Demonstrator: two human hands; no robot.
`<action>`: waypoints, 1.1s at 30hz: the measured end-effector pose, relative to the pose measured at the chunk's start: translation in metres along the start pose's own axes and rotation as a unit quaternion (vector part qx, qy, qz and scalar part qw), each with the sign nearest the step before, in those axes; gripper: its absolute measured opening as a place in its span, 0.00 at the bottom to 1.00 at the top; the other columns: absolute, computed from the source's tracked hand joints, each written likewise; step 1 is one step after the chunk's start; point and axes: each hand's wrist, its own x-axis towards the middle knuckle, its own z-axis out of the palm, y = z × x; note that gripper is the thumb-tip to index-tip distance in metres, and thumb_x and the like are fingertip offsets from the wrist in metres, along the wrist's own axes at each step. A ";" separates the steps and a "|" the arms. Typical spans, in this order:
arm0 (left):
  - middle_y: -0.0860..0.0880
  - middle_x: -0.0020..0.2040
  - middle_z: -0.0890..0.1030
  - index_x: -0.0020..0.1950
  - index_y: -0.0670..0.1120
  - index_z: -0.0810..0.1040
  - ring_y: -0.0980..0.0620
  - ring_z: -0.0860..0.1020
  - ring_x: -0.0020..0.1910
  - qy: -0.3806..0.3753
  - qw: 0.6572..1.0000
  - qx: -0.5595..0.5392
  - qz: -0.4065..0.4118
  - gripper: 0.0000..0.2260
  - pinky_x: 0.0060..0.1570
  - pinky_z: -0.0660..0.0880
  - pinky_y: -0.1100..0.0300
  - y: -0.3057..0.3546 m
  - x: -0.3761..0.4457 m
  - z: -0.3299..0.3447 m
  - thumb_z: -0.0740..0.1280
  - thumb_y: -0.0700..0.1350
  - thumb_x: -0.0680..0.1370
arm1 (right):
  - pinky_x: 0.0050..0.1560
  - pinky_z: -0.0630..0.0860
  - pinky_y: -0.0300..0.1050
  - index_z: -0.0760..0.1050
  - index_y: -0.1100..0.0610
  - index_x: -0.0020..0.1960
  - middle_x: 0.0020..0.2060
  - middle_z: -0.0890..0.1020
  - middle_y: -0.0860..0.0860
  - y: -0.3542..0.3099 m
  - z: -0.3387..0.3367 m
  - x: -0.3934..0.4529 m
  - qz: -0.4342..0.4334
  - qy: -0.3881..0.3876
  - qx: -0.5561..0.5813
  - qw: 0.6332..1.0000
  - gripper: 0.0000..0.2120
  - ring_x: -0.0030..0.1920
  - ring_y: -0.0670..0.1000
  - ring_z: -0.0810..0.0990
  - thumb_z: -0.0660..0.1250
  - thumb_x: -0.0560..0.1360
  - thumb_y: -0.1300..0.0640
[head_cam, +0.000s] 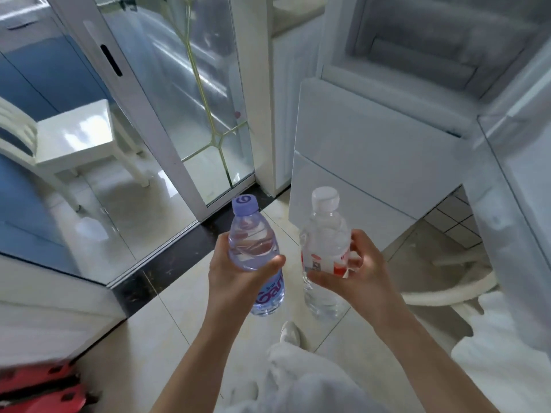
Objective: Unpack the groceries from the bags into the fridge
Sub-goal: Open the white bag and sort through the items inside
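Both hands hold upright bottles: left hand (238, 281) purple-capped bottle (253, 248), right hand (354, 269) clear bottle (325, 242); open fridge (417, 70) upper right, right hand nearer.

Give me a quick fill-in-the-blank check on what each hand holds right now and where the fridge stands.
1. The left hand grips the bottle with the ______ cap.
2. The bottle with the red label is held by the ______ hand.
3. Both bottles are held with their caps pointing ______.
4. The open fridge stands to the person's ______.

Missing words: purple; right; up; right
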 end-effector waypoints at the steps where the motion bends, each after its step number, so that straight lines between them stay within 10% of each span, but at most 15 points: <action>1: 0.53 0.48 0.83 0.56 0.52 0.75 0.54 0.83 0.46 -0.007 1.000 -0.001 0.004 0.29 0.47 0.80 0.56 0.007 0.017 0.006 0.79 0.50 0.58 | 0.43 0.81 0.37 0.71 0.48 0.57 0.49 0.81 0.43 -0.005 -0.003 0.017 -0.005 0.008 0.000 1.000 0.33 0.46 0.41 0.82 0.82 0.58 0.53; 7: 0.55 0.47 0.83 0.54 0.55 0.75 0.55 0.83 0.46 -0.049 0.998 0.004 0.026 0.27 0.46 0.80 0.57 0.044 0.110 0.043 0.82 0.46 0.59 | 0.39 0.73 0.24 0.70 0.48 0.59 0.51 0.79 0.41 -0.034 -0.022 0.104 -0.020 0.045 -0.035 0.998 0.33 0.48 0.38 0.79 0.81 0.59 0.51; 12: 0.57 0.43 0.82 0.49 0.57 0.73 0.64 0.81 0.40 -0.082 0.995 0.021 0.047 0.25 0.35 0.75 0.70 0.074 0.185 0.075 0.82 0.41 0.61 | 0.50 0.80 0.39 0.70 0.49 0.60 0.52 0.80 0.43 -0.049 -0.031 0.165 -0.013 0.102 -0.036 0.994 0.36 0.52 0.46 0.80 0.81 0.57 0.47; 33: 0.56 0.44 0.82 0.52 0.54 0.74 0.62 0.81 0.43 -0.325 0.916 0.024 0.233 0.25 0.40 0.78 0.68 0.238 0.439 0.210 0.82 0.44 0.61 | 0.40 0.74 0.33 0.73 0.41 0.52 0.45 0.79 0.33 -0.151 -0.091 0.354 0.005 0.361 0.040 0.932 0.28 0.46 0.35 0.78 0.82 0.58 0.54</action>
